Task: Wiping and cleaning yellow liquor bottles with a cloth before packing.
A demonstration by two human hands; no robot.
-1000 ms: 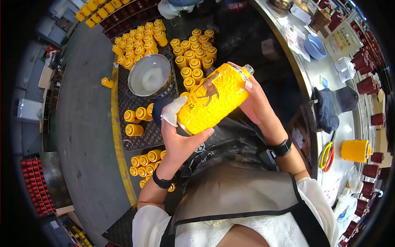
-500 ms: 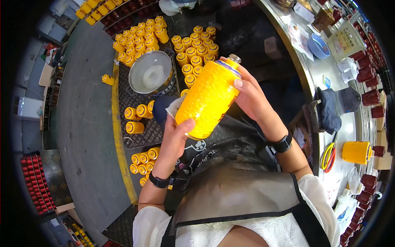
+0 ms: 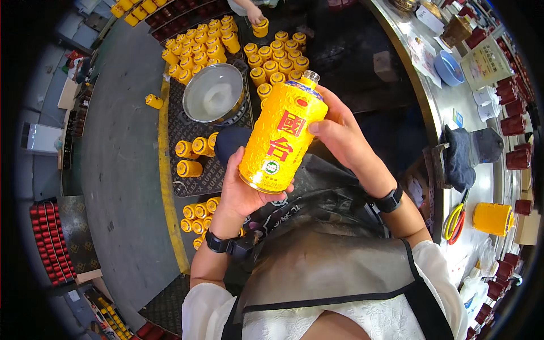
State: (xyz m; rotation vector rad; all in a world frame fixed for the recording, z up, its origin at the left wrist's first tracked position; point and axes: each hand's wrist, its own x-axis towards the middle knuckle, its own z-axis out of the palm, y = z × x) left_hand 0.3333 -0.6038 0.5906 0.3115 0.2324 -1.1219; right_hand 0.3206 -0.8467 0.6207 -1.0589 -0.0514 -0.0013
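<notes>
From where I stand, the metal basin (image 3: 213,93) is the easiest thing to go by, with pale liquid in it. The big yellow bottle (image 3: 283,136) is off its right side, toward the wearer, held up in the air and tilted, with its clear neck pointing up and to the right and red printing facing the wearer. The left hand (image 3: 245,184) cups its base, fingers wrapped underneath; the right hand (image 3: 339,126) grasps it near the shoulder, thumb across the front.

Beyond the basin stands a crowd of yellow bottles (image 3: 201,48), with a second group (image 3: 277,63) to its right. Past that group, a co-worker's hand (image 3: 256,16) is on another bottle (image 3: 260,27). A single bottle (image 3: 154,101) lies left of the basin. Well to the basin's right runs a metal tabletop (image 3: 480,184), carrying a blue bowl (image 3: 449,68) and one more bottle (image 3: 492,219).
</notes>
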